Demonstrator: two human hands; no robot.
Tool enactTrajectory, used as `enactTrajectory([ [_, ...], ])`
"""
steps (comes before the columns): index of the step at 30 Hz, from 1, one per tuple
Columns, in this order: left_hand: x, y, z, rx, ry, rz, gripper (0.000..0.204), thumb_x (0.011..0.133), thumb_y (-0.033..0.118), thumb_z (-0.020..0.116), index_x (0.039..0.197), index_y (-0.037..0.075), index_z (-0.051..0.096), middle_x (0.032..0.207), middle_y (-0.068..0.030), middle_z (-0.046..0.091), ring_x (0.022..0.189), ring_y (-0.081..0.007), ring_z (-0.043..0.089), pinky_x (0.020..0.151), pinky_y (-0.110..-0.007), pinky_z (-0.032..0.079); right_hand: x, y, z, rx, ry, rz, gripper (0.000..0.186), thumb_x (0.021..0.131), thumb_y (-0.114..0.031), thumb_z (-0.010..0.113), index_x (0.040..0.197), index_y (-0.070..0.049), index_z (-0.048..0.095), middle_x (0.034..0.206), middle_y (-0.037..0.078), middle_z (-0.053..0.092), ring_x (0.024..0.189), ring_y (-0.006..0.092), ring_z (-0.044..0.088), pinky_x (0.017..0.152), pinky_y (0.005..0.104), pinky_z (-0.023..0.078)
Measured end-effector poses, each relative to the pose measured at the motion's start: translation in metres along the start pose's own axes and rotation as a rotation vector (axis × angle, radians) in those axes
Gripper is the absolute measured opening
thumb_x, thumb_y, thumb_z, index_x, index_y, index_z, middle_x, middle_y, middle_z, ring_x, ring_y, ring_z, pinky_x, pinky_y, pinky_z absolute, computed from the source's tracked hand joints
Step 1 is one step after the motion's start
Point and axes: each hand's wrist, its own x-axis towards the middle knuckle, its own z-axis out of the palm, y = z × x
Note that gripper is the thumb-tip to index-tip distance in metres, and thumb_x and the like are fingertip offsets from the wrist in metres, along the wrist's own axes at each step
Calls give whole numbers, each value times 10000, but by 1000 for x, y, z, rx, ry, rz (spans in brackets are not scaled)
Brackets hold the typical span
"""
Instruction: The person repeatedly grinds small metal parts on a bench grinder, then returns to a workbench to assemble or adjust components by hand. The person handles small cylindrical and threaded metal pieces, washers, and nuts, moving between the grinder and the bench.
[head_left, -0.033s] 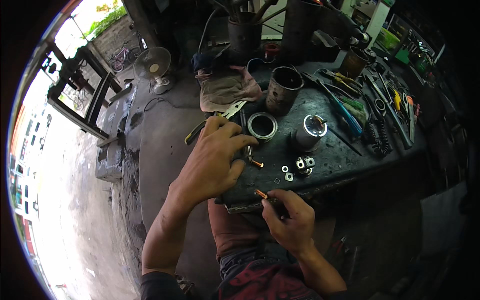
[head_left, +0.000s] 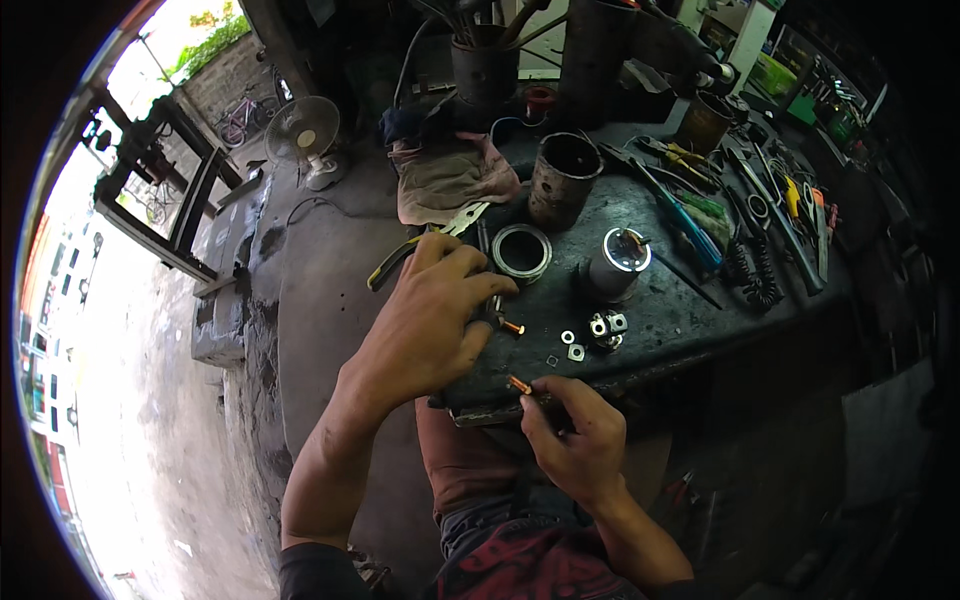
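Between thumb and forefinger, my right hand (head_left: 580, 430) pinches a small copper-coloured bolt (head_left: 519, 385) at the bench's near edge. My left hand (head_left: 430, 320) is palm down over the bench's left end, its thumb and fingers apart. A second copper-coloured bolt (head_left: 513, 327) lies just right of its thumb. Pliers with yellow-and-black handles (head_left: 392, 263) lie partly hidden beyond that hand. Ahead is an open metal ring or short cylinder (head_left: 522, 252). Further right, a metal cylinder (head_left: 618, 265) stands upright. Small square and round nuts or washers (head_left: 576, 352) lie between the hands, beside a shiny metal block (head_left: 608, 328).
A rusty can (head_left: 565, 185) stands behind the ring, next to a folded cloth (head_left: 455, 180). Screwdrivers, pliers and other tools, including a blue-handled one (head_left: 700, 235), crowd the bench's right side. A fan (head_left: 303, 130) stands on the floor at the far left.
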Motion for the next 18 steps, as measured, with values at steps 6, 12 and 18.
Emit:
enactTrajectory([
  [6,11,1,14,164,-118,99,360,729,52,716,1087,66,757,1135,-128,591,1173,-341,492,1042,-444,445,6,5,9,-153,-17,-3,150,873,-123,744,987,-44,685,830,107,721,654,290,705,571,379,550],
  [12,18,-4,22,227,-151,155,279,752,69,696,1023,54,759,1108,-128,577,1154,-343,492,1037,-452,445,11,14,6,-225,-17,-12,189,892,-174,728,1030,-48,700,842,114,720,664,285,702,568,389,535],
  [18,1,15,16,162,-11,198,263,788,89,687,1041,23,659,1083,-136,584,1107,-338,504,952,-453,428,7,14,-19,-43,-6,94,249,856,-69,769,1086,-5,697,804,57,650,601,117,574,551,246,462],
])
